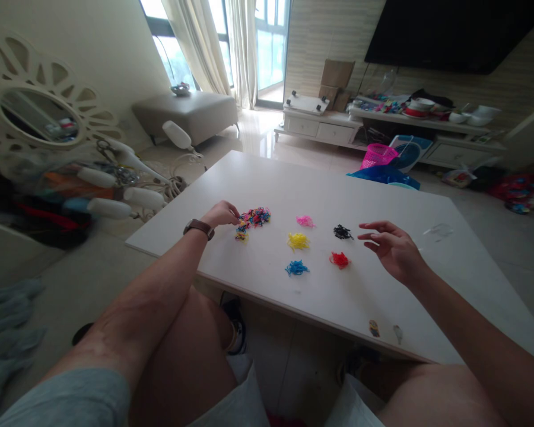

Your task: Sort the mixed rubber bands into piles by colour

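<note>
My left hand [222,214], with a brown-strapped watch at the wrist, is at the left edge of a mixed multicoloured pile [256,217] of small, thin, band-like pieces. Its fingers are bent together at the pile; anything between them is too small to make out. My right hand [395,252] hovers with fingers apart, holding nothing, just right of a black pile [342,232]. Between the hands are a pink pile [305,221], a yellow pile [298,241], a blue pile [297,268] and a red pile [339,260]. A small yellowish cluster [241,236] lies below the mixed pile.
Everything rests on a white table [267,178]. A small yellow-and-dark figure [374,328] and a clear piece [397,334] lie near its front edge, with clear plastic [439,231] at right. Beyond are a pink basket [378,155] and a blue plastic sheet [385,174].
</note>
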{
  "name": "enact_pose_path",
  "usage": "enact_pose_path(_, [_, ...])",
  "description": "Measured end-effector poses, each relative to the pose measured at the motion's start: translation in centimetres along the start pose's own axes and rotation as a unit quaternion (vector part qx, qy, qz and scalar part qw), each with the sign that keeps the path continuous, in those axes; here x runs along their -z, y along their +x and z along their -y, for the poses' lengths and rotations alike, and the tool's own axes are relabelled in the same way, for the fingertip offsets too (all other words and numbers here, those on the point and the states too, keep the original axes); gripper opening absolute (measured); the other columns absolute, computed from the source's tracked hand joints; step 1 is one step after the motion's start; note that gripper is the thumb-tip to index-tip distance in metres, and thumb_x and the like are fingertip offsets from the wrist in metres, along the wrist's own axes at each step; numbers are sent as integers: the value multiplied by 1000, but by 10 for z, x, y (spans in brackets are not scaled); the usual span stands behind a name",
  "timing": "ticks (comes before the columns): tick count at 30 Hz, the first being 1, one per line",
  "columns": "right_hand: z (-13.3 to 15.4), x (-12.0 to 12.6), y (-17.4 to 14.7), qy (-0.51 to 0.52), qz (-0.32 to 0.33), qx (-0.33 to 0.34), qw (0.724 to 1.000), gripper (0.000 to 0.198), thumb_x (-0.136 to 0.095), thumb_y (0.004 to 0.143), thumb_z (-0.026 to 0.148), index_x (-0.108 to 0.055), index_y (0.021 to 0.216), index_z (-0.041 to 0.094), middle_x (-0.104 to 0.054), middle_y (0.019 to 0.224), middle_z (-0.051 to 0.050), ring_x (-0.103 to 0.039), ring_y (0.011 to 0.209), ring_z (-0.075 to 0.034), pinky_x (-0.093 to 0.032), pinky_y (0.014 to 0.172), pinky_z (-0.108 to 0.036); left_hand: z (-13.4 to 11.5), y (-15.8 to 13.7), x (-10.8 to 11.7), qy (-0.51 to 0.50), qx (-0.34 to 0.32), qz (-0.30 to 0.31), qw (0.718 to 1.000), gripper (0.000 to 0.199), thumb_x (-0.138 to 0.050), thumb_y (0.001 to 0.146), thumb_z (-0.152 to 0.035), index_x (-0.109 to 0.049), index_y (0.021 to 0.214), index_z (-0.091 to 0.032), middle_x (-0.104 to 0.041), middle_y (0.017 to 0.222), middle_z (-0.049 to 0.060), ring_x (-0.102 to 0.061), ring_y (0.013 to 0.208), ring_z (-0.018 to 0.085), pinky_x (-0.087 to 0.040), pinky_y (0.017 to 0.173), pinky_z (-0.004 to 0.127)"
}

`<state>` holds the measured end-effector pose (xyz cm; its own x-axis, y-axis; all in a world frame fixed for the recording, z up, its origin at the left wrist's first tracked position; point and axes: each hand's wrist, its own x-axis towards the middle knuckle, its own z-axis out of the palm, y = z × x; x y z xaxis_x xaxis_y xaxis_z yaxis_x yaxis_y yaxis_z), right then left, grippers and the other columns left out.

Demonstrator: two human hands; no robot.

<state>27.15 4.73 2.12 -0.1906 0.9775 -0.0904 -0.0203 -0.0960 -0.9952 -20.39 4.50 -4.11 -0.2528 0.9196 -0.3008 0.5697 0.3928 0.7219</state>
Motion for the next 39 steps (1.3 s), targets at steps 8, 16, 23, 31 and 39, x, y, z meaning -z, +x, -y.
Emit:
enact_pose_path(8, [-1,0,0,7,4,-11,1000,17,-70,68,17,-75,82,26,-72,108,-1,-70,85,-14,-53,68,-23,0,-2,4,32,-11,7,999,26,-87,52,-32,-78,68,-14,-71,61,6,-58,57,14,-44,55,24])
enact_pose_path(16, [-3,1,1,1,14,-11,1000,14,-70,69,18,-75,80,25,-72,109,-2,-70,85,-14,-54,68,-24,1,-2,7,35,23,2,999,24,-87,50,-28,-76,67,-15,-67,57,5,-61,58,15,-45,55,23])
enact_pose_path(23, [-3,0,1,3,14,-15,1000,14,-72,68,19,-75,80,25,-73,107,-2,-69,84,-14,-54,69,-24,7,1,12,61,60,24,996,25,-89,46,-27,-73,62,-15,-69,59,6,-64,62,17,-46,55,24])
enact_pose_path(31, [-4,0,0,-6,18,-14,1000,13,-72,70,20,-75,80,25,-73,106,-2,-70,85,-15,-54,69,-24,6,1,9,80,71,61,992,27,-90,44,-28,-75,64,-16,-71,64,7,-65,64,17,-48,57,23])
enact_pose_path(39, [-4,-1,0,-11,21,-18,1000,12,-73,69,20,-76,80,25,-73,105,-2,-70,86,-16,-55,69,-25,3,0,6,68,50,72,994,30,-91,44,-32,-75,63,-16,-70,62,7,-63,60,16,-47,55,23])
